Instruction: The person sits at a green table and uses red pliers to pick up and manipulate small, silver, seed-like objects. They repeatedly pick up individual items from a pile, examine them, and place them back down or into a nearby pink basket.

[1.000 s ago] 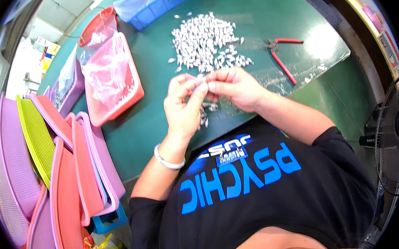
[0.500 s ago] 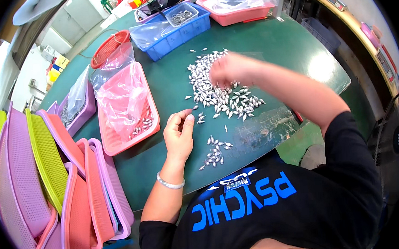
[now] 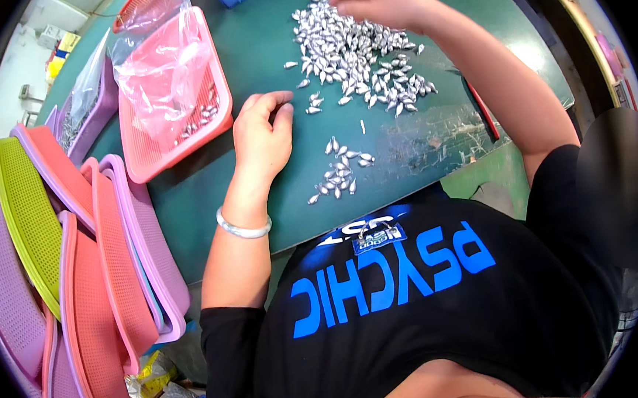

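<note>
A pile of silver teardrop-shaped metal pieces (image 3: 349, 53), like fishing sinkers, is spread across the green table (image 3: 275, 209). Over its far edge is my right hand (image 3: 379, 2), fingers bent downward and drawn together; whatever is between the fingertips is hidden. My left hand (image 3: 261, 136) rests on the table left of the pile, its fingers curled in and the thumb close to the index finger. Its palm is out of sight. A few stray pieces (image 3: 314, 105) lie just right of it. Nearer my body sits a smaller group of the same pieces (image 3: 341, 174).
Left of my left hand stands a pink basket (image 3: 142, 156) holding a clear plastic bag and some pieces. Beyond it is a purple basket (image 3: 102, 107). Several nested baskets (image 3: 93, 303) fill the left side. A red strip (image 3: 481, 106) lies beneath my right forearm.
The view has tilted toward my body. My right hand has gone from the middle of the pile to its far edge. My left hand has drawn back leftward from a stray piece.
</note>
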Demonstrator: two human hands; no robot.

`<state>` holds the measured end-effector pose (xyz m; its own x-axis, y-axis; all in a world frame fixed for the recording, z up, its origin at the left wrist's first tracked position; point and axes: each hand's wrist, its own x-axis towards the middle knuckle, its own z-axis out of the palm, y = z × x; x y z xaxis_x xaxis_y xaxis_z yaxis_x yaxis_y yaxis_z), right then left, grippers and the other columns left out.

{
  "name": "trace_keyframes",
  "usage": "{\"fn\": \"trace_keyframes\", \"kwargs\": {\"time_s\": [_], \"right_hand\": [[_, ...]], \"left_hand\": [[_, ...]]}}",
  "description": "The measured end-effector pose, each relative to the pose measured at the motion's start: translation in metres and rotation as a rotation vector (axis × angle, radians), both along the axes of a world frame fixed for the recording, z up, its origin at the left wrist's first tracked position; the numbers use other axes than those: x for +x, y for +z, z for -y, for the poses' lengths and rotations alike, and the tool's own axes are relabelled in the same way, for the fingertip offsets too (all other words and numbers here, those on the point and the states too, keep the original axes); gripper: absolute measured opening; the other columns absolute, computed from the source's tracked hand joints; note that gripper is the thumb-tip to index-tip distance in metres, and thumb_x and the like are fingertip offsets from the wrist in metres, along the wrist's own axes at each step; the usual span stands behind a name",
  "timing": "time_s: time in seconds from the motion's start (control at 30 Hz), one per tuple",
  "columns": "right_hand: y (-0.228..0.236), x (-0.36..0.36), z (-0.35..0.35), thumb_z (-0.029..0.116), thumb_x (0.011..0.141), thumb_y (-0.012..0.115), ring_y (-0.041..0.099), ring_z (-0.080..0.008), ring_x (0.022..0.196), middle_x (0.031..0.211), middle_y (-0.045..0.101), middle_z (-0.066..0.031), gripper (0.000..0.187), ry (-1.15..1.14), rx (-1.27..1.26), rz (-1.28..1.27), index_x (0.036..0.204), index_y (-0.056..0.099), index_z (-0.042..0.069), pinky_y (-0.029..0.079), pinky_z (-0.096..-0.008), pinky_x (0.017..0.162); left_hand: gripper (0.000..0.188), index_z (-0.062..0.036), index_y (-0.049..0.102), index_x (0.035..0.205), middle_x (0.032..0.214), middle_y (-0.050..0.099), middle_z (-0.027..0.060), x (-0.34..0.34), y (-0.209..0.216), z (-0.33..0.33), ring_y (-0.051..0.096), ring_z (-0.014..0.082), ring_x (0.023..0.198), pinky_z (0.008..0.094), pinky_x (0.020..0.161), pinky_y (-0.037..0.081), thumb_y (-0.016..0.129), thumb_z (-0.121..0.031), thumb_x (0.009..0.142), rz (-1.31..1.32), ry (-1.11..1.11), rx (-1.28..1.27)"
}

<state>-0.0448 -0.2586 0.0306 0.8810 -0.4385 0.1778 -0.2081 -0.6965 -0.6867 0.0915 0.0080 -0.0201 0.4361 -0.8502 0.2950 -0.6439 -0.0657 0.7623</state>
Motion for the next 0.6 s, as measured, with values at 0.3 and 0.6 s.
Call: {"fn": "trace_keyframes", "kwargs": {"time_s": [0.3,0.6], "right_hand": [[-0.022,-0.061,-0.127,0.005,0.081,0.064,0.059,-0.0303,0.09,0.092,0.061,-0.0096,0.019,0.143,-0.415,0.0,0.099,0.067,0.003,0.049,-0.0395,0.078],[-0.022,-0.068,-0.127,0.008,0.078,0.066,0.056,-0.0306,0.094,0.095,0.059,-0.0108,0.021,0.046,-0.522,-0.013,0.099,0.065,0.002,0.046,-0.0412,0.081]], "left_hand": [[0.018,-0.0036,0.068,0.096,0.087,0.061,0.0099,-0.012,0.001,0.0,0.06,0.0237,0.08,0.033,0.074,0.049,0.068,-0.005,0.078,0.206,-0.127,0.048],[0.011,-0.0019,0.062,0.084,0.079,0.058,0.0102,-0.013,-0.004,0.006,0.058,0.0263,0.077,0.0353,0.07,0.047,0.068,-0.005,0.076,0.321,-0.137,-0.018]]}}
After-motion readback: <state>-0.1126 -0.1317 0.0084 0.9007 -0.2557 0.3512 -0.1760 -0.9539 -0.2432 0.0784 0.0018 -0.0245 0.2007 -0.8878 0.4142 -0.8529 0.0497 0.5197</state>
